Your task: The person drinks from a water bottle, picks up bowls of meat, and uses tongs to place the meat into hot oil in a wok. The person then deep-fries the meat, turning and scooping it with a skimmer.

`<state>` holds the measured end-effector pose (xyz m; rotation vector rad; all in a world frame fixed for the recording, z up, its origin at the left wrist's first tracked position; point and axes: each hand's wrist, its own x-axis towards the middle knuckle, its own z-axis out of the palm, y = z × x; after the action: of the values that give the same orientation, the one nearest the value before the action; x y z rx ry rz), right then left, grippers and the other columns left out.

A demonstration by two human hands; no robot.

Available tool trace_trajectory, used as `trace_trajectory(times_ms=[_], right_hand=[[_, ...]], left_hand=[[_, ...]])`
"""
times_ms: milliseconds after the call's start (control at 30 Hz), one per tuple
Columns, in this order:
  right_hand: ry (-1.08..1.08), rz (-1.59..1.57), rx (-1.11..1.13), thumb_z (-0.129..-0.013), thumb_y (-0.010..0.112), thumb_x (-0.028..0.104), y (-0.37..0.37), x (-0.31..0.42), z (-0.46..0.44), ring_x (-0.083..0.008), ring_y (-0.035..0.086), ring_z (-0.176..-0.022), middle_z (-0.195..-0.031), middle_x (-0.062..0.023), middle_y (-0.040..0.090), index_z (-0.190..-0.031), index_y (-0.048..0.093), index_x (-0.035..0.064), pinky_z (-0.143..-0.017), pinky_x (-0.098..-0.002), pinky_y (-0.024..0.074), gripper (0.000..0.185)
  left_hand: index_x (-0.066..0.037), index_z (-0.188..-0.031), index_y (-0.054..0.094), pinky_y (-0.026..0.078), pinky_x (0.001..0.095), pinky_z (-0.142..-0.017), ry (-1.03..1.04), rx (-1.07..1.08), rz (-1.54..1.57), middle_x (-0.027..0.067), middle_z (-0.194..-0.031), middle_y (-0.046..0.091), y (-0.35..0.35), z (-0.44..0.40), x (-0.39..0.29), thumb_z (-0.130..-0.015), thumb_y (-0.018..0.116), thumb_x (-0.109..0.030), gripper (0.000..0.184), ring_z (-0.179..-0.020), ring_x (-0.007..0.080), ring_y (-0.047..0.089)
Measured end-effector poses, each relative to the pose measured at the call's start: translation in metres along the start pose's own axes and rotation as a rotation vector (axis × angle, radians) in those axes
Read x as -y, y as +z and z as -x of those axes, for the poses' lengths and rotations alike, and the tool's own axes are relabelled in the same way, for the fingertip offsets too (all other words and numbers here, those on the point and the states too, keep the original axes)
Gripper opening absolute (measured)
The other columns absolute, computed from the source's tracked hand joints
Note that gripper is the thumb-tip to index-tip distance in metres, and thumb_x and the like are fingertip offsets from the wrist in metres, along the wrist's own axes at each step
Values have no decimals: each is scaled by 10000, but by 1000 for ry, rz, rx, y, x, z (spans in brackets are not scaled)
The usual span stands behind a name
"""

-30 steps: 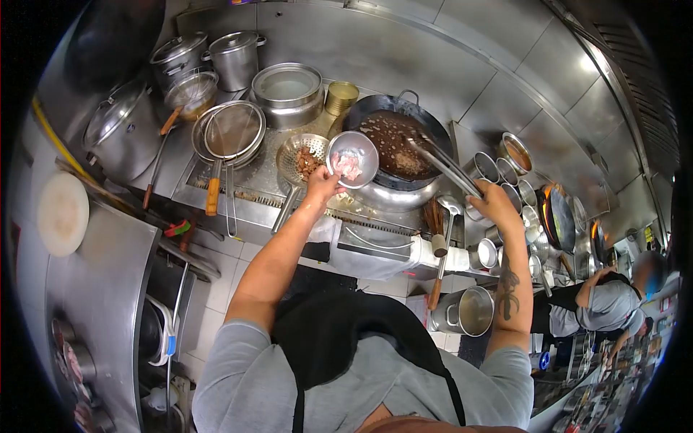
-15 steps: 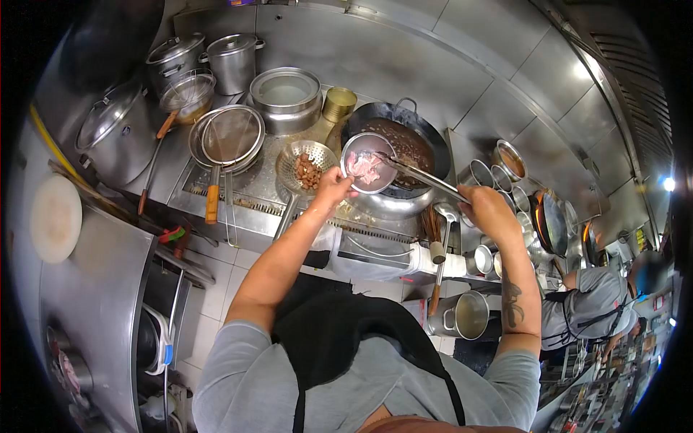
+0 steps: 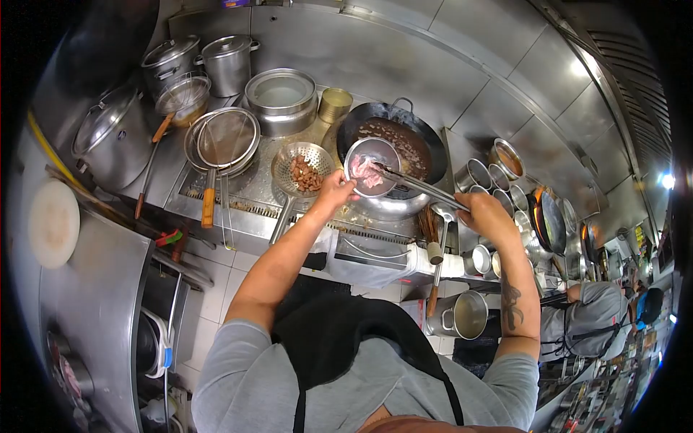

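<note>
My left hand [image 3: 337, 192] grips the near left rim of a small metal bowl [image 3: 388, 153], held over the front of a dark wok [image 3: 349, 125]. Slices of pink raw meat [image 3: 364, 172] lie in the bowl. Closed around metal tongs [image 3: 426, 189], my right hand [image 3: 487, 215] keeps their tips in the bowl at the meat. Bubbling brown liquid [image 3: 404, 137] fills the wok behind. Left of the bowl, a perforated strainer [image 3: 287, 182] carries brown chunks [image 3: 306, 175].
Wire-mesh strainers [image 3: 227, 137] and a wide metal pot [image 3: 281, 101] stand left, near a tin can [image 3: 335, 105]. A bamboo brush [image 3: 432, 238] and ladle [image 3: 442, 249] sit at the front edge. Several metal containers [image 3: 473, 175] line the right. A co-worker [image 3: 595, 317] stands farther right.
The bowl has moved slightly right relative to the wok, with my left hand on it. The tongs' tips stay at the meat, and the liquid's surface looks more bubbly.
</note>
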<state>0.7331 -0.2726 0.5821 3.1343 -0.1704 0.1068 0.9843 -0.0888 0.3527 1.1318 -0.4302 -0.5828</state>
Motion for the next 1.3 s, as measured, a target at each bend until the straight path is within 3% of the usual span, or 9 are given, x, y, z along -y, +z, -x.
trace_trajectory(times_ms=[367,567,600,833,933,1067,1167,1200,1300], right_hand=[[151,4,-120,-793,701,125,0,-29,13,-403,638,-872,-913,-233,663,-1090,652,11,-772,-460,497,322],[365,-2,45,-799,688,170,87,-92,8,-414,643,-919,-937,-253,668,-1055,656,-3,-829,-467,501,310],[374,-13,49,-799,687,179,105,-103,9,-418,641,-924,-945,-262,664,-1060,651,-8,-833,-467,500,323],[473,-99,15,-819,668,259,209,-147,29,-447,623,-984,-986,-307,647,-1162,607,-24,-875,-482,486,448],[575,-161,-15,-832,659,272,205,-141,27,-450,621,-982,-999,-307,645,-1153,607,-25,-869,-483,487,441],[555,-164,-10,-828,677,279,220,-153,37,-457,620,-956,-966,-301,645,-1119,617,-13,-841,-490,485,417],[546,-138,-21,-818,695,276,164,-113,35,-452,624,-949,-955,-301,645,-1130,610,-25,-824,-482,486,442],[530,-173,-38,-798,696,237,139,-96,33,-422,626,-1015,-1035,-287,650,-1202,598,-16,-876,-452,490,486],[338,-294,-104,-785,721,216,88,-62,28,-412,629,-1008,-1036,-287,648,-1227,591,-11,-856,-441,497,514]], left_hand=[[-24,-850,483,616,323,-631,-189,-199,57,100,-882,564,-13,-31,35,-891,597,-30,122,-749,235,659],[-1,-915,512,613,323,-637,-180,-233,54,113,-908,582,-17,-34,42,-889,587,-12,79,-771,249,676],[-22,-796,471,613,299,-575,-147,-243,96,123,-852,590,-14,-30,38,-868,595,-4,145,-721,227,669],[-21,-797,457,612,298,-569,-161,-254,47,127,-836,596,-18,-24,42,-875,594,-5,158,-687,220,671],[-26,-800,451,611,297,-565,-149,-245,61,127,-826,600,-23,-22,38,-880,591,-4,163,-676,215,671],[-29,-813,454,611,294,-569,-156,-224,82,123,-819,596,-26,-19,42,-897,594,-18,164,-666,209,667],[-34,-818,456,611,289,-573,-143,-200,82,103,-807,580,-33,-20,43,-906,602,-31,170,-666,205,664],[-35,-819,456,611,288,-575,-139,-189,82,95,-801,574,-34,-21,44,-908,605,-35,173,-668,203,663],[-40,-812,454,615,296,-592,-101,-124,90,72,-805,554,-33,-20,41,-909,609,-36,183,-681,193,656]])
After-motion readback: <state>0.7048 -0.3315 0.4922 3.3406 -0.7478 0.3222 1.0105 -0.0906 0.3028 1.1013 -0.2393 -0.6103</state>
